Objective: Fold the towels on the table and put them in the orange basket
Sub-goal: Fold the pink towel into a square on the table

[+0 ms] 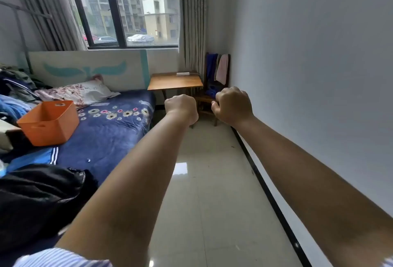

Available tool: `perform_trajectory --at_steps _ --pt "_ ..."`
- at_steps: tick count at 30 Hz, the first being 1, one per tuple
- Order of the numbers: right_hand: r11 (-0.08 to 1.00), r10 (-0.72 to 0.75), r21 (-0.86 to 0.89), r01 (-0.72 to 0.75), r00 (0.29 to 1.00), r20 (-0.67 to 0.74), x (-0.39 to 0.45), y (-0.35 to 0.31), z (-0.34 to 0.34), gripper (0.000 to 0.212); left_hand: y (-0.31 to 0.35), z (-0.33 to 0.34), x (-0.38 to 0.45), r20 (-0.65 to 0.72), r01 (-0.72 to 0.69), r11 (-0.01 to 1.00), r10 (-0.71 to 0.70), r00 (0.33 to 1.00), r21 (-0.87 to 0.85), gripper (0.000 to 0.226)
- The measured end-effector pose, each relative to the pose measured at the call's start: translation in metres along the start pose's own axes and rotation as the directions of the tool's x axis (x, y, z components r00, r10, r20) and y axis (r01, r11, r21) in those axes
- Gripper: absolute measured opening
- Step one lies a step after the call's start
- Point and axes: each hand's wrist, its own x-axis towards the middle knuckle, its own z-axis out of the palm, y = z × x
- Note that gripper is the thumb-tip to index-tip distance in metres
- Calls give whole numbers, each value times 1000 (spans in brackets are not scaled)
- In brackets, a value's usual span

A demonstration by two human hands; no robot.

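My left hand (181,107) and right hand (232,105), both fisted and empty, extend toward the table (174,81); the orange basket (49,122) sits on the bed (106,135).

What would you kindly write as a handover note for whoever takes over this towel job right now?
Left hand and right hand: both fists, held out, nothing in either grip.
Empty orange plastic basket sits on the blue floral bed.
Pink towel and blue cloth hang on the wooden chair beside the small wooden table.
Done: nothing folded.
Left: fetch, fold, put in basket.
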Motion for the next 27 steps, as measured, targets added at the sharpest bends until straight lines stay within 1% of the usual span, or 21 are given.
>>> perform_trajectory --at_steps 1,3,4,5,7,8,10,11,12,13,14,15,16,19,22,27 --pt "1000 2 2 -2 999 33 13 3 14 35 1 6 10 55 6 1000 -6 998 1 27" --pt "1000 10 -1 -10 998 57 34 15 37 34 2 21 36 81 17 1000 -18 997 11 28" --pt "1000 -3 -7 4 998 59 48 21 48 34 3 29 52 66 19 1000 -20 998 9 28" --pt "1000 -21 -1 21 999 49 66 28 61 34 4 37 71 81 33 999 -33 996 4 28" --pt "1000 -27 6 26 997 76 96 40 80 34 3 47 106 88 58 998 -57 994 -7 28" --pt "999 -49 17 48 998 47 112 46 86 33 4 51 122 52 64 998 -63 997 -19 28" --pt "997 -75 1 75 997 36 151 60 110 34 3 60 160 64 89 996 -88 994 -6 27" --pt "997 -75 -10 76 995 65 161 60 115 34 0 65 172 81 88 996 -87 993 -8 27" --pt "996 -84 11 84 995 48 164 61 118 35 0 68 175 88 85 996 -82 993 -23 27" --pt "995 -102 22 101 993 53 206 65 141 35 -4 77 215 103 116 993 -115 988 -1 27" --pt "993 -115 18 115 993 31 220 65 149 35 -7 80 227 104 139 990 -139 985 6 27" --pt "991 -130 3 130 990 59 220 60 150 35 -13 82 231 100 151 988 -151 983 11 28" --pt "988 -152 21 151 987 56 229 57 158 36 -18 86 239 109 160 987 -160 981 6 28" --pt "983 -182 17 181 983 31 278 55 189 35 -32 102 289 105 179 983 -181 978 31 29" --pt "984 -176 18 175 984 41 326 48 223 35 -56 118 338 126 183 982 -186 974 39 29" --pt "990 -139 -3 139 989 46 410 30 266 36 -106 134 422 106 146 988 -152 983 55 29"
